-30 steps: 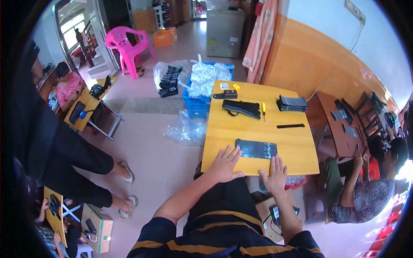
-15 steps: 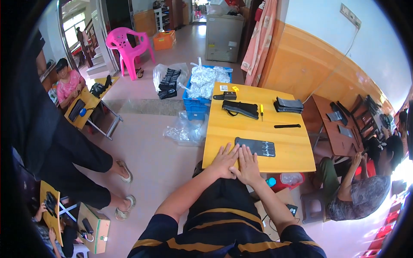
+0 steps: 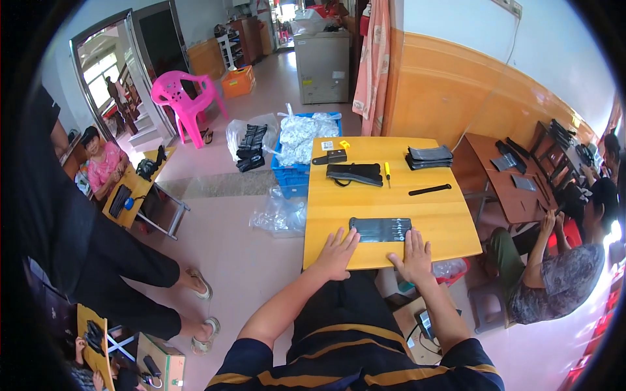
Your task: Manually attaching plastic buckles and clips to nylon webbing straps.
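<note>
A flat dark grey panel (image 3: 375,230) with pale printing toward its right end lies near the front edge of the yellow wooden table (image 3: 326,202). My left hand (image 3: 336,253) rests flat, fingers spread, with its fingertips at the panel's left lower corner. My right hand (image 3: 415,256) lies flat at the panel's right end, its fingers pointing away from me. Neither hand grips anything. Farther back lie a black fanned-out piece (image 3: 355,174), a yellow-handled screwdriver (image 3: 387,173) and a thin black strap (image 3: 430,189).
A stack of dark flat pieces (image 3: 429,158) sits at the table's back right, a small black case (image 3: 330,157) at its back left. Beyond the left edge is a blue crate (image 3: 290,179) with clear bags. A person stands at left (image 3: 98,215); another sits at right (image 3: 564,280).
My hands were close together over the panel's left end. They have since moved apart, the right one shifting to the panel's right end. The whole view has tilted slightly.
</note>
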### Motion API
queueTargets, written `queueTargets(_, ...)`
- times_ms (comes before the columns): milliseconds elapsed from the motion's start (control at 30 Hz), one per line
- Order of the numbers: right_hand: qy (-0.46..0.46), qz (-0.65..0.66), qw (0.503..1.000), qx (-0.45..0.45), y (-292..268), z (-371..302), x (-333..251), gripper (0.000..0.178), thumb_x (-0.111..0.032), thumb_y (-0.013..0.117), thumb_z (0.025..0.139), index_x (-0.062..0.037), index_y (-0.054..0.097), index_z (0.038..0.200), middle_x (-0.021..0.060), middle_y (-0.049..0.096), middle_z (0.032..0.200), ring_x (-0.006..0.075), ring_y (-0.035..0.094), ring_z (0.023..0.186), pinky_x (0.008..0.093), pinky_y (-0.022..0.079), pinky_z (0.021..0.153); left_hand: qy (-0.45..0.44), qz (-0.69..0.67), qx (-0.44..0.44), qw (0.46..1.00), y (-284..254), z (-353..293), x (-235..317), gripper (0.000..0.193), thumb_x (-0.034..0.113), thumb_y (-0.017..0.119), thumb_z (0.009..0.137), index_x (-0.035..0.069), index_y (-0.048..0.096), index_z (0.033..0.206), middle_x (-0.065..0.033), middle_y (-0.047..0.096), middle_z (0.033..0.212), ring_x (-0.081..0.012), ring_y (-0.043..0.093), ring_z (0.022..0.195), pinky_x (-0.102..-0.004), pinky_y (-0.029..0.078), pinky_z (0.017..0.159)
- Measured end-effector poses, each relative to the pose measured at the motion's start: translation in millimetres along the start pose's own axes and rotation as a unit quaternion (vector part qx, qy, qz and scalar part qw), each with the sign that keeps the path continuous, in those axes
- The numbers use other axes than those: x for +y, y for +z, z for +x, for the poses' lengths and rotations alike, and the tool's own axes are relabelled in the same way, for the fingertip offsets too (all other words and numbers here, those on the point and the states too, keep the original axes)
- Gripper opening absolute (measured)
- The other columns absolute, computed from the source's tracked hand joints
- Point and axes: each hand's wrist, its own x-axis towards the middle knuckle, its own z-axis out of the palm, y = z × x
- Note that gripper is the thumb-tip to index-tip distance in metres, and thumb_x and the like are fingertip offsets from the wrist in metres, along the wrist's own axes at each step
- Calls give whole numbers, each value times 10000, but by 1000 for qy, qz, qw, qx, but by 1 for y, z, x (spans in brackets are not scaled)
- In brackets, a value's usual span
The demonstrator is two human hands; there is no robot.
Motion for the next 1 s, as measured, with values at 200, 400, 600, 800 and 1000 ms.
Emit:
queueTargets(200, 24, -8, 999, -26, -14, -4, 20, 1022, -776, 308, 978, -2, 211, 1639, 187, 175, 1722, 391, 129, 1594, 639, 103, 1248, -9, 5, -30, 1000, -3, 2, 1, 1230, 275, 918, 668, 44, 195, 1636, -193, 161, 1715, -479, 174, 1560, -601, 199, 1254)
queueTargets(400, 32, 75, 985, 149, 3, 24, 58, 755, -560, 544, 993, 3, 492, 1493, 251, 399, 1599, 468, 334, 1493, 667, 257, 1174, -7, 2, -48, 999, -10, 1, 0, 1229, 354, 913, 697, 33, 187, 1635, -194, 140, 1721, -486, 147, 1564, -606, 181, 1257)
queueTargets(600, -40, 114, 959, 255, -13, 109, 105, 505, -269, 682, 934, -37, 595, 1374, 242, 510, 1505, 468, 451, 1402, 564, 372, 1145, -26, -2, -40, 999, -6, 0, 3, 1186, 611, 791, 789, 51, 190, 1643, -198, 125, 1723, -467, 98, 1578, -612, 140, 1258)
queueTargets(800, -80, 73, 964, 243, 5, 175, 136, 380, -109, 653, 912, -83, 664, 1291, 171, 576, 1466, 432, 494, 1373, 507, 414, 1130, -12, -72, 43, 996, 5, -1, -4, 1088, 641, 729, 851, 68, 238, 1634, -229, 161, 1707, -481, 163, 1561, -618, 171, 1243)
queueTargets(1000, -97, 64, 969, 220, 12, 198, 140, 335, -125, 677, 897, -118, 697, 1231, 108, 667, 1296, 370, 584, 1248, 481, 468, 1041, 10, -135, 104, 985, 9, -2, -11, 974, 598, 669, 922, 59, 261, 1623, -268, 217, 1679, -470, 219, 1548, -613, 198, 1230)
